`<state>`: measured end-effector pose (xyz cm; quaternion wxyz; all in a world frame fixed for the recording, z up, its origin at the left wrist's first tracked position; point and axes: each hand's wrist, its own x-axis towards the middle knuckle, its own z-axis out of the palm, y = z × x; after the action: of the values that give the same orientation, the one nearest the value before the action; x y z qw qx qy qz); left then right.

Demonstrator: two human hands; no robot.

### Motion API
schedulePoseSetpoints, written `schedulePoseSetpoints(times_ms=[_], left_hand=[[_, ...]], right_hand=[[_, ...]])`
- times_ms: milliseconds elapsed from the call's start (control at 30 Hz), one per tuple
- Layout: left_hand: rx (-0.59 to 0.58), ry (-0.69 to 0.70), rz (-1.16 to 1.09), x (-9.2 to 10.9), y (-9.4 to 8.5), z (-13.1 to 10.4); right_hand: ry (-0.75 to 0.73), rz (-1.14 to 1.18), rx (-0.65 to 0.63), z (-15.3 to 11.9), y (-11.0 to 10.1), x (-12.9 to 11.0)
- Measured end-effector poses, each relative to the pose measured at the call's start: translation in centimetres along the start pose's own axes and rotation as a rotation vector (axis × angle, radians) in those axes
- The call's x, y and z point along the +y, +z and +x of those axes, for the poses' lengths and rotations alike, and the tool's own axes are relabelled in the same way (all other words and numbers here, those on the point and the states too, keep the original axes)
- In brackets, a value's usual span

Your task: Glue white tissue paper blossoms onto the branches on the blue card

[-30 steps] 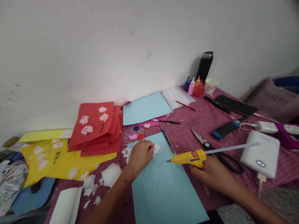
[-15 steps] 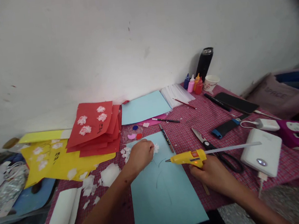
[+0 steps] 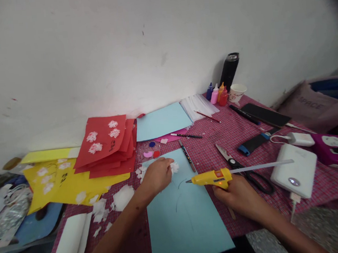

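Observation:
My left hand (image 3: 158,175) is bent over the top of a light blue sheet (image 3: 185,225), its fingers closed at a crumpled white paper flower (image 3: 175,167). The hand hides part of that flower. More white paper (image 3: 141,173) sticks out on its left side. In my right hand (image 3: 239,195) is a yellow hot glue gun (image 3: 213,177), gripped by the handle. A long glue stick (image 3: 260,166) comes out of its back, and its nozzle points left above pencil lines on the sheet.
Black-handled scissors (image 3: 236,163) and a white power bank (image 3: 294,171) lie to the right. Red sheets with paper flowers (image 3: 102,153) rest over yellow paper (image 3: 72,185) on the left. Torn white paper (image 3: 123,197) lies beside the blue sheet. Paint bottles (image 3: 216,94) and a black flask (image 3: 229,71) stand by the wall.
The index finger of my left hand has straightened a little over the paper flower. The glue gun stays almost where it was. The whole view has shifted slightly.

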<state>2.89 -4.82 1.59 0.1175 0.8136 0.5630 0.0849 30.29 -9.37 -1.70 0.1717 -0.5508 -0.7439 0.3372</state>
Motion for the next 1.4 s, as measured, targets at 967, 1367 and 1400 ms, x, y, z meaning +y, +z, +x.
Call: schedulePoseSetpoints(times_ms=[967, 1367, 1400], left_hand=[[0.027, 0.009, 0.161, -0.4, 3.0, -3.4], [0.062, 0.013, 0.126, -0.8, 2.7, -3.5], [0.080, 0.006, 0.108, -0.9, 2.6, -3.5]], right_hand=[[0.011, 0.017, 0.041, -0.1, 0.2, 0.0], [0.021, 0.010, 0.047, -0.1, 0.3, 0.2], [0.021, 0.005, 0.049, -0.1, 0.3, 0.2]])
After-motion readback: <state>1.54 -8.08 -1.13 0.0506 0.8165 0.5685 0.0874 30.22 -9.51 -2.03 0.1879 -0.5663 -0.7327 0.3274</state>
